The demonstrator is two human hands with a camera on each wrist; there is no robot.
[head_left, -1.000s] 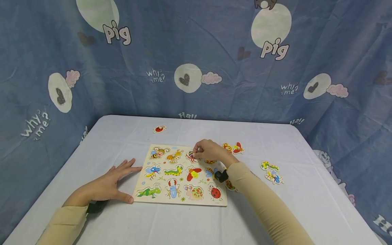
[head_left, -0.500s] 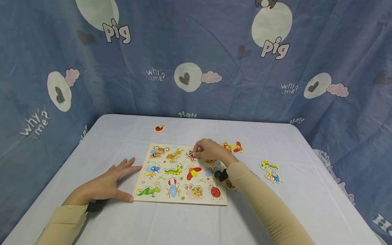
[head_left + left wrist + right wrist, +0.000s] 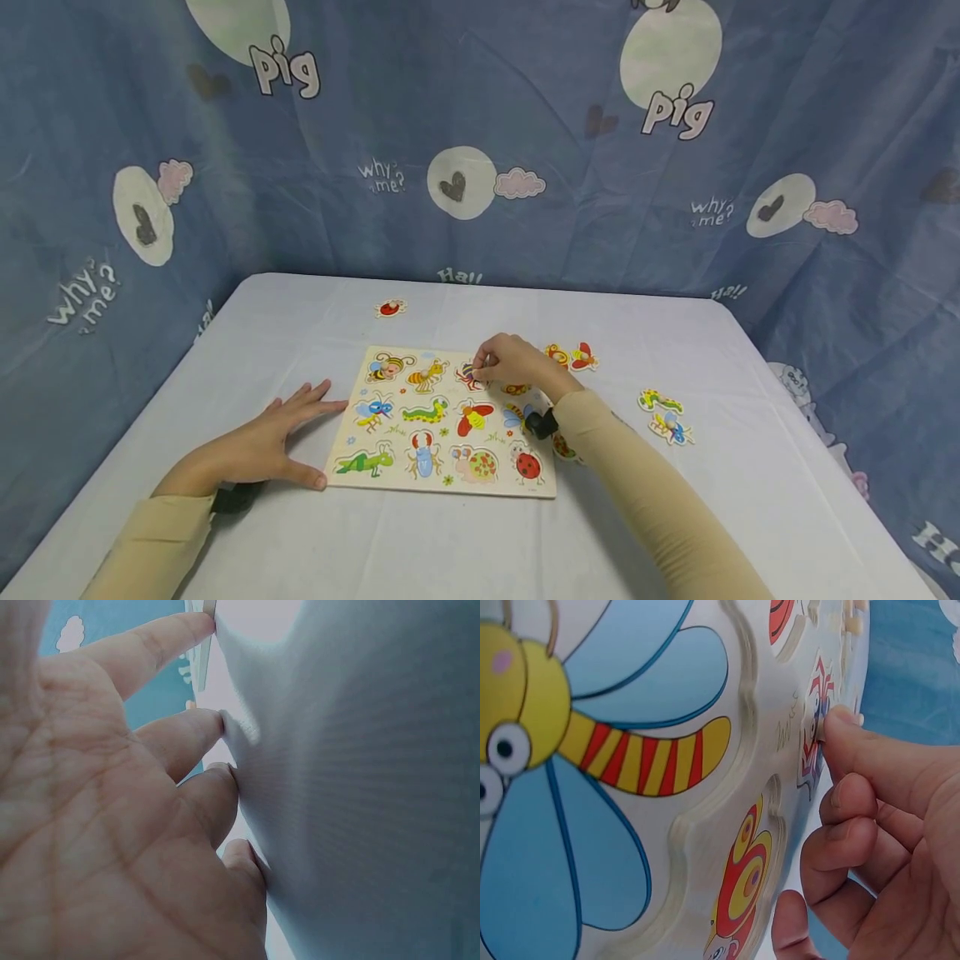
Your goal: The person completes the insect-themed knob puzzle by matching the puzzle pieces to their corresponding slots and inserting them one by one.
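My right hand is at the far side of a wooden insect puzzle board, thumb and fingertips pinching a spider puzzle piece. In the right wrist view the spider piece lies at its slot; whether it sits fully flush is hard to tell. My left hand rests with fingers spread, its thumb and index fingertips touching the board's left edge. A bee piece and a striped yellow insect piece, each with a peg, sit left of the spider.
On the white table, a ladybug piece lies behind the board. Right of it lie a red-winged insect piece, a caterpillar piece, a blue-winged insect piece and a snail-like piece partly hidden by the sleeve.
The whole scene sits slightly higher in the head view. Both hands keep their places, the right one still at the spider piece and the left at the board's edge.
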